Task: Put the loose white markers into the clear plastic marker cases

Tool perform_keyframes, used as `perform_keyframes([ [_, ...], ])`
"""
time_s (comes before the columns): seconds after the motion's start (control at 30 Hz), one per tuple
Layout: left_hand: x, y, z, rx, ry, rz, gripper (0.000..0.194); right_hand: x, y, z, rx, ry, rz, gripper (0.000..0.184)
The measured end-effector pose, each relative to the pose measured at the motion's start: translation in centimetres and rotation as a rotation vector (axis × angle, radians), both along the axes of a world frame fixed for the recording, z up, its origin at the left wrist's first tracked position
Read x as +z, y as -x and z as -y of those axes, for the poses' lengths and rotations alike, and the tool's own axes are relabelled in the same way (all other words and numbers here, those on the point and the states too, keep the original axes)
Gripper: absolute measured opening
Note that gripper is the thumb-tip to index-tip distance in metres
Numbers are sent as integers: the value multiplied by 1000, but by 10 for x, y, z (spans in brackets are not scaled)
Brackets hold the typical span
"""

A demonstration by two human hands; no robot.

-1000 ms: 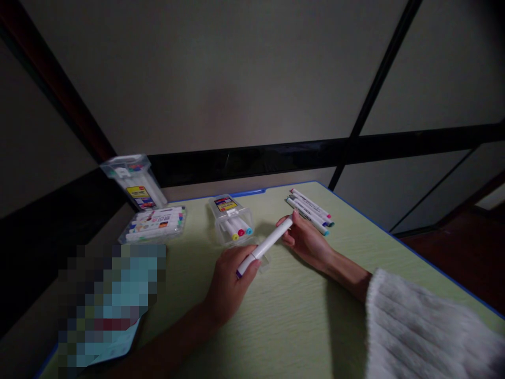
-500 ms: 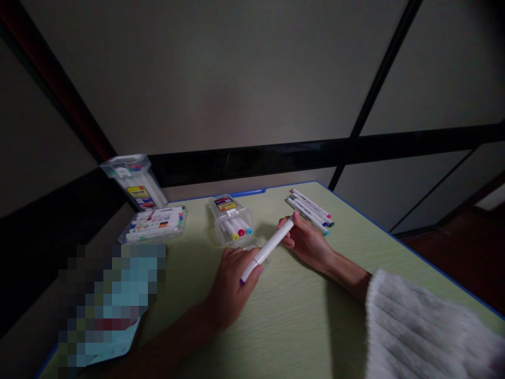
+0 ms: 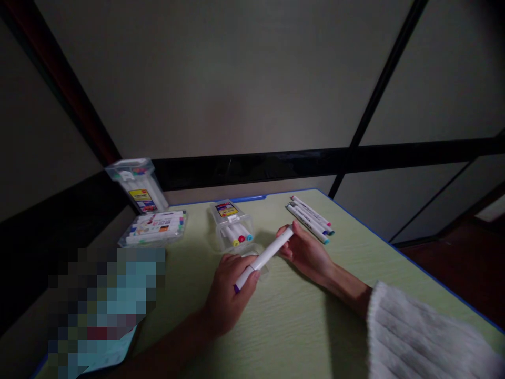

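Observation:
A white marker (image 3: 269, 252) with a purple end slants across the middle of the head view. My left hand (image 3: 232, 295) is closed on its lower, purple-tipped end, thumb along the barrel. The upper end is pinched between the thumb and fingers of my right hand (image 3: 305, 250). Just beyond my left hand lies a clear plastic case (image 3: 231, 221) on its side, its open mouth toward me, with markers inside showing yellow, red and blue ends. The clear lid (image 3: 263, 269) is partly hidden behind my left hand and the marker. Several loose white markers (image 3: 310, 217) lie beyond my right hand.
At the back left stands an upright clear case (image 3: 144, 192) full of markers. A flat clear pack (image 3: 155, 227) of markers lies before it. A blurred-out, light-blue device (image 3: 114, 337) occupies the near left. The green tabletop (image 3: 292, 326) has a blue edge against the wall.
The view has tilted slightly, so the table sits a little lower. Both hands keep hold of the marker, and its purple end has shifted slightly left and down.

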State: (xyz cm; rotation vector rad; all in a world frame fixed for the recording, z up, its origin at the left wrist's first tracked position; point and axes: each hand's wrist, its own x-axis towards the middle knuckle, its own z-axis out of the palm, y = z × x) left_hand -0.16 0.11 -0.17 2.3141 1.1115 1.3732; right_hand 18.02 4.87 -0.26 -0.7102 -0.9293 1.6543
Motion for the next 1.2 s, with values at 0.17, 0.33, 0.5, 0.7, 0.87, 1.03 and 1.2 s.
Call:
perform_keyframes([
  [0.17,0,1,0,51,60,76,19,-3,2,-1,-35,-23,-23,37],
  [0.33,0,2,0,103,93,103,20,-2,2,-1,-47,-65,-19,37],
  [0.5,-3,2,-1,178,150,185,19,-3,2,-1,-67,-71,-28,37],
  [0.7,0,0,0,137,199,207,26,-4,1,-3,-86,-112,-27,35],
  [0.87,1,0,1,105,252,217,31,-3,0,-2,-57,-135,-33,29],
  [1.03,0,-1,-1,83,267,174,26,-2,1,-2,-77,-119,-27,29],
  [1.2,-3,-3,-2,75,270,144,24,-2,1,-2,-68,-93,-22,32],
])
